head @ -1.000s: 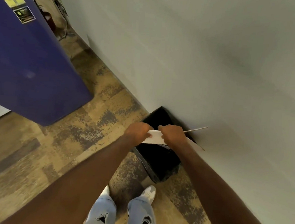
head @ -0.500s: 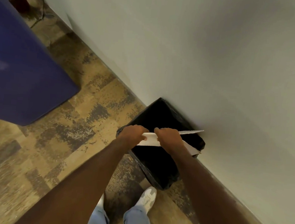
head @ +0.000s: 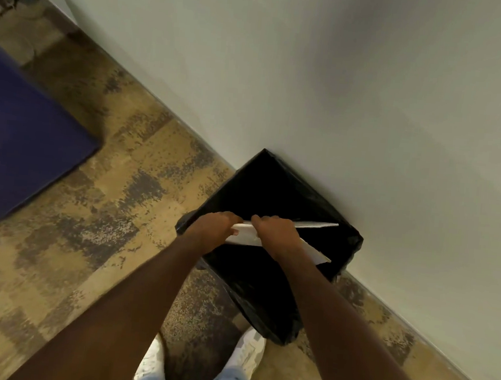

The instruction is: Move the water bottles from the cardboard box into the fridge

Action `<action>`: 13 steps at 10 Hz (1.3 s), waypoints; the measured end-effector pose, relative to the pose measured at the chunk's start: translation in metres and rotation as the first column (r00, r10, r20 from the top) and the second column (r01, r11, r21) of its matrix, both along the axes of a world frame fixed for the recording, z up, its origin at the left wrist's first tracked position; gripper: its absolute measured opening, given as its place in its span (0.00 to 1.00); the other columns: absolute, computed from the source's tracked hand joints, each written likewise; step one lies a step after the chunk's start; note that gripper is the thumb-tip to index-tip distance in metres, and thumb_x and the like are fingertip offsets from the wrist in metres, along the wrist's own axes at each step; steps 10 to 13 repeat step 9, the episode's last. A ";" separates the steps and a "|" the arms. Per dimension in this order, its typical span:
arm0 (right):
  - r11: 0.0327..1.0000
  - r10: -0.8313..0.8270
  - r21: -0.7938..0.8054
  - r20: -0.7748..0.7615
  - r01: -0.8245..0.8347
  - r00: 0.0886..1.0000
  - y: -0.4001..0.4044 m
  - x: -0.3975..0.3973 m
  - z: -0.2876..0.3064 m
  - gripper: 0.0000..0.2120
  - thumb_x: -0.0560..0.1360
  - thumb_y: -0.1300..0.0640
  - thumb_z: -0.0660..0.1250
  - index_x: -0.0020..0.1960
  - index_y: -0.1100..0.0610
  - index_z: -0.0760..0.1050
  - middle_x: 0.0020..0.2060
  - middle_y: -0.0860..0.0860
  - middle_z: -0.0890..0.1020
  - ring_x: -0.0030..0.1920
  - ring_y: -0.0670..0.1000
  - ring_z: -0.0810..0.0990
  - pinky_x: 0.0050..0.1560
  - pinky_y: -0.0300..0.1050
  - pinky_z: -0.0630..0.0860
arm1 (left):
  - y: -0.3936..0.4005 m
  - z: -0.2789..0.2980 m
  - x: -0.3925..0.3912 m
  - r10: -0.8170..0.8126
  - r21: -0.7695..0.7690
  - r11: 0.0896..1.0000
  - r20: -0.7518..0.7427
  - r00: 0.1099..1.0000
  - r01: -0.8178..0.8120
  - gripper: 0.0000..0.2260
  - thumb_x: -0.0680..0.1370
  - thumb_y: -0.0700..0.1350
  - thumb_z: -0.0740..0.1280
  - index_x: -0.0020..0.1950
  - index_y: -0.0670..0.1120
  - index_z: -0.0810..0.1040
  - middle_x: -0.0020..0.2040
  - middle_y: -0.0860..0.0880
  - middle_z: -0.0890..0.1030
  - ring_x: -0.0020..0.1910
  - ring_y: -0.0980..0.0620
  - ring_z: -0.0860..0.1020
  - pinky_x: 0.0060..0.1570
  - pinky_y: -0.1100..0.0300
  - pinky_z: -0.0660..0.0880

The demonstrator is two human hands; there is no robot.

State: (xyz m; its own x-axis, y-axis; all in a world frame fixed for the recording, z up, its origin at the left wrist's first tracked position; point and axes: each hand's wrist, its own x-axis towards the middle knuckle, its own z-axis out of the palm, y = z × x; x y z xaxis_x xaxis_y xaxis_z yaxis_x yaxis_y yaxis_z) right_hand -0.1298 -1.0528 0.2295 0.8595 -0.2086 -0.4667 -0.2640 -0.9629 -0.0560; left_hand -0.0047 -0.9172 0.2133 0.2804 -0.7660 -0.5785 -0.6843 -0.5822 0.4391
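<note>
Gripping a folded white sheet (head: 272, 237) w/ both hands over a bin lined w/ a black bag (head: 275, 198): left hand (head: 212, 232) curled round its left end, right hand (head: 275, 234) curled round the middle, its two flaps sticking out toward 3 o'clock. Bin sits against the wall (head: 342, 92) at approx centre frame. Dark blue fridge (head: 19, 151) at 9 o'clock on the patchy brown floor (head: 102, 237). No water bottles or cardboard box in view. White shoes (head: 244, 350) at 6 o'clock, just beside the bin

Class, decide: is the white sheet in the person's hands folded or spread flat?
Folded. The white sheet shows two layers meeting at the hands and parting toward the right, above the black bin.
</note>
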 end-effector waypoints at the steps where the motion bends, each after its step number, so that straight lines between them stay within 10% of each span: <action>1: 1.000 0.017 -0.008 0.046 -0.017 0.999 0.003 0.002 -0.022 0.24 0.77 0.56 0.67 0.71 0.55 0.66 0.60 0.57 0.79 0.58 0.60 0.78 0.54 0.54 0.74 | 0.012 -0.022 0.009 0.054 -0.072 0.996 0.000 0.999 -0.054 0.22 0.81 0.47 0.68 0.75 0.48 0.71 0.70 0.45 0.75 0.65 0.43 0.75 0.60 0.49 0.73; 4: 0.997 -0.051 0.069 0.082 0.046 0.995 0.013 -0.018 -0.042 0.33 0.79 0.45 0.66 0.79 0.52 0.56 0.78 0.57 0.61 0.79 0.59 0.58 0.77 0.58 0.57 | 0.022 -0.044 0.002 -0.136 -0.101 0.981 0.244 0.960 0.164 0.38 0.81 0.61 0.62 0.83 0.46 0.48 0.83 0.44 0.51 0.82 0.44 0.49 0.79 0.49 0.47; 7: 0.990 -0.132 0.050 0.001 0.131 0.991 0.016 -0.018 -0.045 0.41 0.79 0.30 0.50 0.82 0.52 0.42 0.82 0.55 0.44 0.81 0.55 0.41 0.79 0.62 0.42 | 0.016 -0.044 -0.009 -0.106 -0.095 0.982 0.436 0.894 0.163 0.45 0.75 0.71 0.28 0.83 0.42 0.46 0.83 0.40 0.46 0.82 0.42 0.47 0.80 0.45 0.48; 13: 0.978 -0.193 0.097 0.066 0.186 0.979 0.024 -0.022 -0.033 0.38 0.82 0.34 0.43 0.82 0.56 0.39 0.82 0.55 0.44 0.81 0.53 0.41 0.80 0.58 0.42 | 0.021 -0.036 -0.021 -0.019 -0.177 0.979 0.417 0.909 0.102 0.40 0.80 0.67 0.37 0.82 0.41 0.52 0.82 0.40 0.52 0.82 0.43 0.51 0.80 0.46 0.49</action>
